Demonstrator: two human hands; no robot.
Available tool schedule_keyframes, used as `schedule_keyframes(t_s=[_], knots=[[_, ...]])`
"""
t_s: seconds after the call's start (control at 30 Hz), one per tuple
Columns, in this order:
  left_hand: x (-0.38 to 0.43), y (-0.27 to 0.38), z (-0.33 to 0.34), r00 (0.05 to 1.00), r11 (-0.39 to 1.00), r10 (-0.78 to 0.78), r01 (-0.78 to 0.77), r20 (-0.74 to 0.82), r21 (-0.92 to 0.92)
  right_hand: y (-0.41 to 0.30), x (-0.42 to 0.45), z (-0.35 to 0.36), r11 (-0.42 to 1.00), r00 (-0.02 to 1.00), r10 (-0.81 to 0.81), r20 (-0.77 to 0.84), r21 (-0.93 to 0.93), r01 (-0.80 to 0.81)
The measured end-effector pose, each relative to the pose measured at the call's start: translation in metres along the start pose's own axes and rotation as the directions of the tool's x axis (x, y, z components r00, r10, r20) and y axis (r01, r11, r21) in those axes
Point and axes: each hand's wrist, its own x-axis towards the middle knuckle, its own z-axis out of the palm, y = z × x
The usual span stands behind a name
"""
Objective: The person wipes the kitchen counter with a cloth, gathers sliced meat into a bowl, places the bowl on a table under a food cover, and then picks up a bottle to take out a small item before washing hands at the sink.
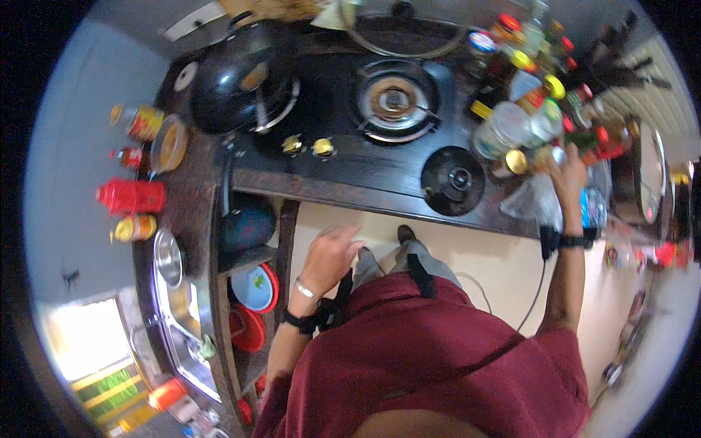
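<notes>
At the right end of the counter, my right hand (pixel 569 178) has its thumb and fingers around the white lid of a small jar (pixel 556 156); motion blur hides the exact grip. A clear plastic bag (pixel 528 200) lies just left of that hand. Close by stand a gold-lidded jar (pixel 515 162) and a large clear plastic jar (pixel 501 131). My left hand (pixel 330 257) hangs over the floor in front of the counter, holding nothing, its thumb apart from the fingers.
A black wok (pixel 241 82) sits on the left burner of the gas stove. The right burner (pixel 394 99) is bare. A black pot lid (pixel 453 180) lies at the front edge. Several bottles (pixel 539 96) crowd the back right. A sink (pixel 189 350) is at the left.
</notes>
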Motion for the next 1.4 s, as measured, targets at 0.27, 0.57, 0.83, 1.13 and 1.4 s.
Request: schedule_keyframes(t_s=[0.27,0.57,0.83,1.13,1.4], knots=[[0.035,-0.003,-0.012,0.958,0.951,0.287,-0.284,0.009,-0.126,-0.156,-0.058,-0.131,0.835,0.93,-0.357,-0.086,0.417,0.359],[0.025,0.002,-0.024,0.896,0.844,0.258,-0.391,-0.361,-0.367,-0.325,-0.114,-0.128,0.443,0.681,-0.732,-0.028,0.74,0.506],[-0.019,-0.025,-0.042,0.845,0.89,0.198,-0.368,-0.497,-0.269,-0.38,-0.129,-0.097,0.319,0.522,-0.841,-0.143,0.648,0.692],[-0.036,-0.033,-0.066,0.963,0.597,0.265,-0.198,-0.042,-0.778,-0.401,-0.125,-0.127,0.027,0.298,-0.893,-0.337,0.622,0.783],[-0.022,-0.02,-0.083,0.867,0.533,0.395,0.054,0.305,-0.844,-0.357,-0.124,-0.134,0.006,0.293,-0.917,-0.271,0.724,0.689]])
